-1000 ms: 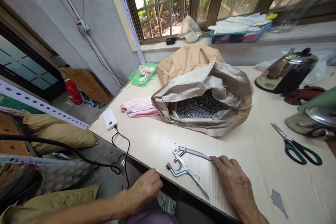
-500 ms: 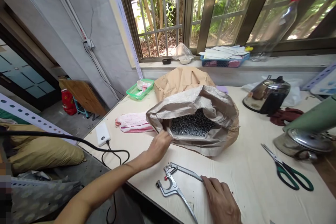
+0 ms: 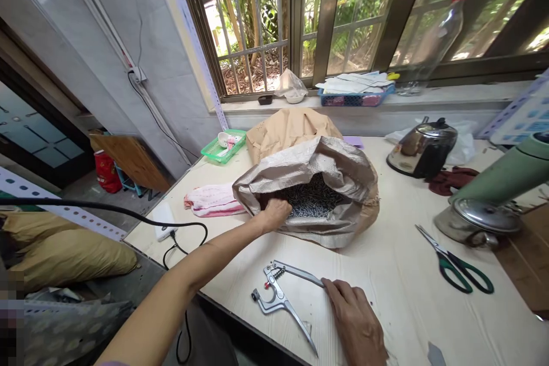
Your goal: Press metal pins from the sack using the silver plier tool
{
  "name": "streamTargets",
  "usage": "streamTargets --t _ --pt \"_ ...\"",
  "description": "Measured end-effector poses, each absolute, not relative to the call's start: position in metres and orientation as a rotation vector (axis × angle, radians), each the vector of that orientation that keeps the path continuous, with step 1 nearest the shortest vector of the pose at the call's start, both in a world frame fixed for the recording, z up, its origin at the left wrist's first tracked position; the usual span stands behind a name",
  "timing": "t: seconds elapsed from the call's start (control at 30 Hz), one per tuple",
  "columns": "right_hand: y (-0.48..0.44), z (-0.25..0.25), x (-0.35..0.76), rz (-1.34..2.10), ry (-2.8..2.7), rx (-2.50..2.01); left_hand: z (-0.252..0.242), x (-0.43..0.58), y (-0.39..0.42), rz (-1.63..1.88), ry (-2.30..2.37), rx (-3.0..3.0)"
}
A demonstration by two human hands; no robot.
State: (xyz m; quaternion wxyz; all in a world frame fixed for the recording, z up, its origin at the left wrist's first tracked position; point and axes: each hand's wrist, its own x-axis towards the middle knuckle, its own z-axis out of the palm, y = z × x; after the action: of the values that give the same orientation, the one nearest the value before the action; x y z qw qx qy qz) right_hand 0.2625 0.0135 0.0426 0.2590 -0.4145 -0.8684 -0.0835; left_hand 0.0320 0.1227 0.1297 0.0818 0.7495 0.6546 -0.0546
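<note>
My left hand (image 3: pixel 275 213) reaches into the open mouth of a grey woven sack (image 3: pixel 338 168) that lies on the table and is full of small dark metal pieces (image 3: pixel 315 200). Its fingers curl down among the pieces, partly hidden by the sack's lip. My right hand (image 3: pixel 354 314) lies flat on the table near the front edge, fingertips touching the upper handle of a pair of metal snap pliers (image 3: pixel 281 297) that rest open on the wood.
A pink cloth (image 3: pixel 210 199) and a white power bank (image 3: pixel 160 226) with a cable lie left of the sack. Green-handled scissors (image 3: pixel 457 263), a steel kettle (image 3: pixel 422 148) and a green machine (image 3: pixel 497 194) stand to the right. A green basket (image 3: pixel 221 148) sits far left.
My left hand has risen from the table's front edge, crossed the table and gone into the sack's mouth. The view has tilted upward. My right hand has stayed by the pliers.
</note>
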Motion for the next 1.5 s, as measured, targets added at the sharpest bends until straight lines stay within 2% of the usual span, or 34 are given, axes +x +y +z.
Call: streamTargets --t 0.17,0.33,0.4,0.5,0.63,0.83,1.1,1.5 --pt "-0.007 0.06 0.242 -0.217 -2.279 -1.077 0.142 0.018 0.104 -0.01 1.932 2.302" --pt "-0.032 0.06 0.221 -0.047 -2.42 -1.037 0.134 0.009 0.036 0.558 1.76 2.095" --pt "-0.035 0.056 0.217 -0.022 -2.437 -1.028 0.126 0.006 0.002 0.644 1.717 1.864" --pt "-0.032 0.055 0.215 -0.026 -2.485 -0.989 0.112 0.002 -0.037 0.627 1.689 1.54" --pt "-0.023 0.067 0.215 -0.025 -2.552 -0.933 0.097 -0.002 -0.057 0.632 1.754 1.464" --pt "-0.016 0.072 0.217 0.114 -2.596 -0.849 0.086 0.0 -0.06 0.508 1.78 1.313" --pt "-0.017 0.071 0.221 0.04 -2.624 -0.85 0.085 0.006 -0.066 0.563 1.635 0.727" --pt "-0.022 0.072 0.218 -0.007 -2.606 -0.9 0.089 0.008 -0.065 0.422 1.595 0.601"
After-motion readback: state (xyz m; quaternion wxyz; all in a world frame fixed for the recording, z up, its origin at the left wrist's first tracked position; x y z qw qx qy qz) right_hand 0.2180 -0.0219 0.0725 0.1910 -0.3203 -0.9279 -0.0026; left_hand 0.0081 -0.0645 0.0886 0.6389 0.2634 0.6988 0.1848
